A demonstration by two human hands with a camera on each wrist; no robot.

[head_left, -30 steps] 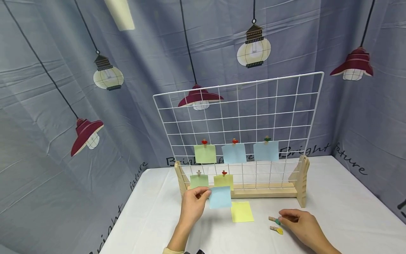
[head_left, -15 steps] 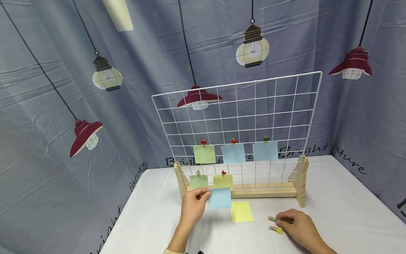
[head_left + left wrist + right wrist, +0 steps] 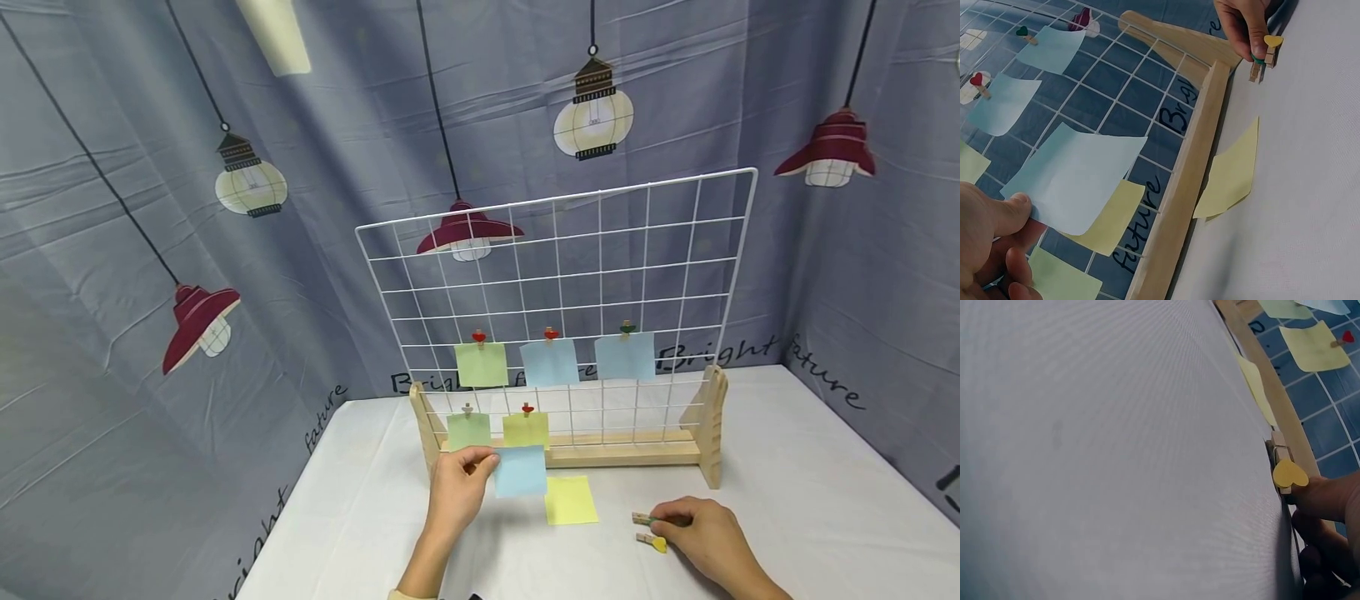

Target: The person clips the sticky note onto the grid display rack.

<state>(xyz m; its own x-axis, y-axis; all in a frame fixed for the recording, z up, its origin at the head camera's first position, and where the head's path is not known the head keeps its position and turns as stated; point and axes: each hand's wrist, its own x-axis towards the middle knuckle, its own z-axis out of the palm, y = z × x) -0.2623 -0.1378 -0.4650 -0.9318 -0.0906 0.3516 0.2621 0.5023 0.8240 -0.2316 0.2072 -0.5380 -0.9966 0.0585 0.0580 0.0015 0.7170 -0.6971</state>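
Observation:
My left hand (image 3: 456, 492) pinches a light blue sticky note (image 3: 521, 472) by its left edge, thumb and fingers on either side. The note is raised in front of the rack's lower row. Over at the right, my right hand (image 3: 708, 533) has thumb and fingertips on a small wooden clothespin (image 3: 641, 518) with a green heart, pinching its heart end. Beside it lies another clothespin (image 3: 1272, 49) with a yellow heart (image 3: 1289, 474). Between the hands, a yellow sticky note (image 3: 571, 502) lies on the white table.
A white wire grid (image 3: 622, 287) stands in a wooden base (image 3: 626, 456) at the back. Clothespins hold a green note (image 3: 482, 367) and two blue notes (image 3: 625, 357) in its upper row, a green note (image 3: 468, 430) and a yellow note (image 3: 527, 428) below.
My right hand has shifted slightly left and closed its fingertips on the green-heart clothespin. The blue note stays in my left hand, nearly still; the whole head view drifts slightly left.

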